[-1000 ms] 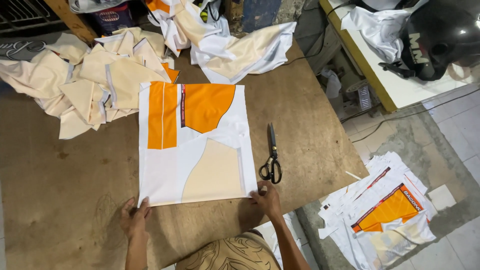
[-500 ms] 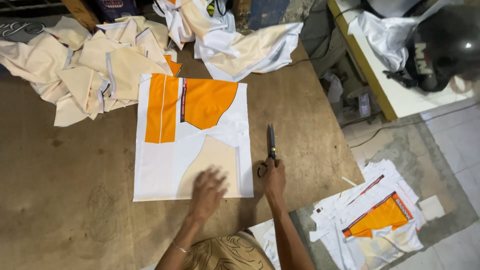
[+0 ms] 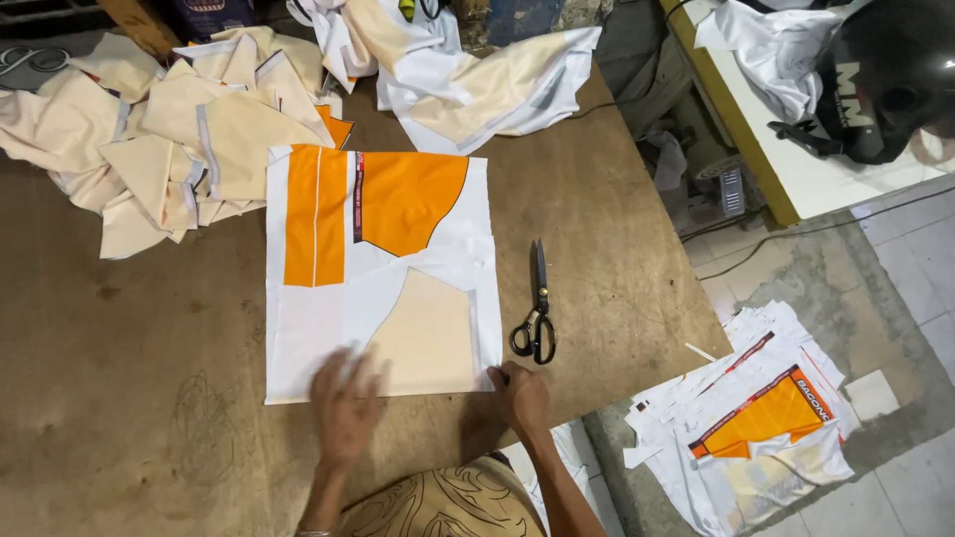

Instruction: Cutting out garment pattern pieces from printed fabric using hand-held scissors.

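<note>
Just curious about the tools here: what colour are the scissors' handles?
Black, seen in the head view: the scissors lie on the table, handles toward the right hand.

Your left hand (image 3: 345, 406) lies flat on the near edge of a white, orange and cream fabric panel (image 3: 383, 273) spread on the brown bench (image 3: 129, 398), while your right hand (image 3: 521, 394) presses the panel's near right corner. Black-handled scissors (image 3: 537, 308) lie just right of the panel. Cream fabric pieces (image 3: 159, 139) are heaped at the bench's far left, and printed panels (image 3: 761, 423) are stacked on the floor.
</note>
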